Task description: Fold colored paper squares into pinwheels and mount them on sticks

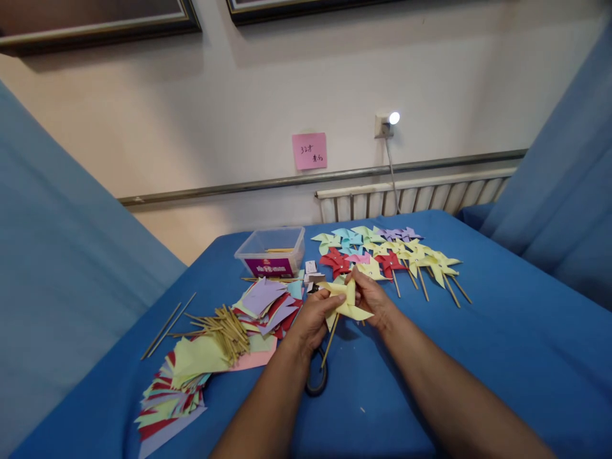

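Hands (342, 306) over blue table (502, 344) — cream wall (239, 127), radiator (411, 197) behind.

Two bare forearms come in from the near edge, uncovered as far back as the picture shows; no sleeve or cuff appears on either. The left hand (310, 322) and right hand (371, 296) are ungloved. No ring, watch or band shows on the fingers or wrists that are visible.
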Available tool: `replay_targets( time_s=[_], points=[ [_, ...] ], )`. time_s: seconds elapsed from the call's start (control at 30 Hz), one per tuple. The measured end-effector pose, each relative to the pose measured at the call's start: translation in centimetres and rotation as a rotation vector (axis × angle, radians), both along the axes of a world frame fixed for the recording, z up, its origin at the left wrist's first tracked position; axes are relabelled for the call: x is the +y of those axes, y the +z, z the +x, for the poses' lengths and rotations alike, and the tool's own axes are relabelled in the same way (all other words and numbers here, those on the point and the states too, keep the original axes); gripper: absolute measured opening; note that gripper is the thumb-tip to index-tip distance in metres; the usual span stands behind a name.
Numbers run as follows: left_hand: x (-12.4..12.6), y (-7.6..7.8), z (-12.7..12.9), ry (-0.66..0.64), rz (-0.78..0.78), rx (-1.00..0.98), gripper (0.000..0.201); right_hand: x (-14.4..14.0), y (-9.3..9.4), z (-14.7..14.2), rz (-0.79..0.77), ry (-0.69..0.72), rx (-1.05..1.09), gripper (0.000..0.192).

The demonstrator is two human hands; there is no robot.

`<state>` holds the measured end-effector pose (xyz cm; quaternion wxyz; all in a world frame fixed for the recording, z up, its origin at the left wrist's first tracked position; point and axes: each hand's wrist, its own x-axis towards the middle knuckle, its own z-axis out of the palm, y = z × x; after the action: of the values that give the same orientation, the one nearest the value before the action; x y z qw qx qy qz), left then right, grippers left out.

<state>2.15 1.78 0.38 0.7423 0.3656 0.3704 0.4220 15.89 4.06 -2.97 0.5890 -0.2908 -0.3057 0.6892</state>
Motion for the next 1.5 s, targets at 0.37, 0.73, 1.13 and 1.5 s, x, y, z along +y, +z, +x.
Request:
replay_targets(
  time_s=[0.37,0.73,1.13,1.5],
  points=[
    [0.4,-0.6,-0.3,-0.012,-0.023,-0.048,0.037,0.1,-0.3,0.3,-0.06,0.057,0.095,0.037],
    [1.9,-1.0,-1.2,0.322,-0.065,-0.146,0.026,-1.1,-1.0,-2.3,0.036,-0.086,-0.11,0.038],
    [1.7,-1.7,-0.5,0.275,-0.075,-0.17,0.03,-1.2,-1.0,-3.1,0.096,-0.24,-0.298,0.043],
    [2.1,-2.0,-0.9,0.42,-0.053,-0.166,0.029,-1.5,-1.1,-2.8,0.129,-0.152,-0.22,0.041]
  ],
)
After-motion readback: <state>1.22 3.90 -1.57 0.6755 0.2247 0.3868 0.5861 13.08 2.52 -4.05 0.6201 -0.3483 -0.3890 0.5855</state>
